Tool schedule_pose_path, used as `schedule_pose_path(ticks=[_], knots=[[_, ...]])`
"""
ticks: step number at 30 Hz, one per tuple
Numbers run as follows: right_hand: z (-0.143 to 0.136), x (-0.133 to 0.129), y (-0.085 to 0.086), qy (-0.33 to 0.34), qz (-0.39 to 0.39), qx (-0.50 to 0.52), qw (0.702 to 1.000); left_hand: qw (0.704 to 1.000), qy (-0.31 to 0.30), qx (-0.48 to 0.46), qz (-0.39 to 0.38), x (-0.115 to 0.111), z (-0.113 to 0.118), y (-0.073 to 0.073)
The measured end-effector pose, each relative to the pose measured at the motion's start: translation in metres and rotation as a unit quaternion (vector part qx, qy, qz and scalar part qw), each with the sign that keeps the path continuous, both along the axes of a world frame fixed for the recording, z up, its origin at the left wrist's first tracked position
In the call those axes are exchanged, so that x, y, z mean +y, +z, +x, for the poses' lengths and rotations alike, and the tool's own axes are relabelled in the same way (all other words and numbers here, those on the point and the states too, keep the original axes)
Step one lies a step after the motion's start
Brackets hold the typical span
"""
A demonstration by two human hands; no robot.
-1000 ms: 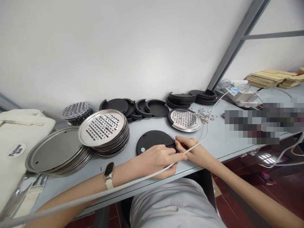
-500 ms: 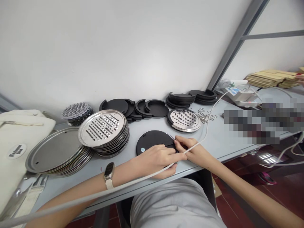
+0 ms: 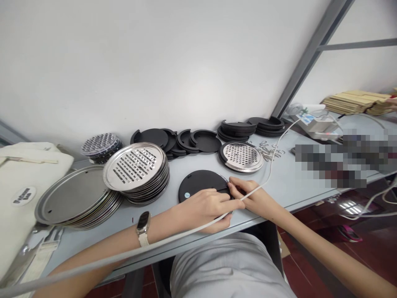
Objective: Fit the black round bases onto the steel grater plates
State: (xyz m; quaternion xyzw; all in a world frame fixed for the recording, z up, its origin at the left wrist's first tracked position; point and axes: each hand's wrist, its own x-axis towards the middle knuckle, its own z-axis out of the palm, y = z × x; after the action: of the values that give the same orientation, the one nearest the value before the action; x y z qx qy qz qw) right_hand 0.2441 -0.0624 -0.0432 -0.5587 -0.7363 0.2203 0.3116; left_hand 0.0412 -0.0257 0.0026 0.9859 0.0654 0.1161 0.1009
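While a black disc (image 3: 201, 181) is lying on the table (image 3: 294, 180) beneath the person's hands, a cream cloth bag (image 3: 34, 174) is sitting far to its left. Less far left of the disc, wide metal trays (image 3: 76, 194) are standing in a stack, and behind-left of it a pile of studded rounds (image 3: 101, 145) is resting by the wall. Near the disc's left side, slotted metal plates (image 3: 135, 165) are standing stacked, and behind the disc black holders (image 3: 207, 143) are lying in an overlapping row. The left hand (image 3: 207, 209) is lying across the disc, its fingers bending over the near right part; whether they are gripping it, I cannot tell. Behind-right of the disc, a metal plate with holes (image 3: 243, 156) is resting in a black holder. At the disc's right rim, the right hand (image 3: 249, 194) is holding its thumb and forefinger close together; whether they are pinching anything, I cannot tell. Metal hooks (image 3: 268, 153) are lying farther behind-right of the disc, and pale boards (image 3: 350, 102) are lying stacked well apart from it, far right.
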Motion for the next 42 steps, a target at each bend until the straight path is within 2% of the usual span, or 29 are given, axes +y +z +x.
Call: schedule_pose_path(ticks=[16,42], knots=[[0.000,0.000,-0.002,-0.001,0.004,-0.006,1.000,1.000,-0.007,-0.015,0.012,0.002,0.001,-0.007],[0.002,0.000,-0.001,0.003,-0.021,-0.004,1.000,1.000,-0.012,-0.019,0.016,0.003,0.001,-0.010]])
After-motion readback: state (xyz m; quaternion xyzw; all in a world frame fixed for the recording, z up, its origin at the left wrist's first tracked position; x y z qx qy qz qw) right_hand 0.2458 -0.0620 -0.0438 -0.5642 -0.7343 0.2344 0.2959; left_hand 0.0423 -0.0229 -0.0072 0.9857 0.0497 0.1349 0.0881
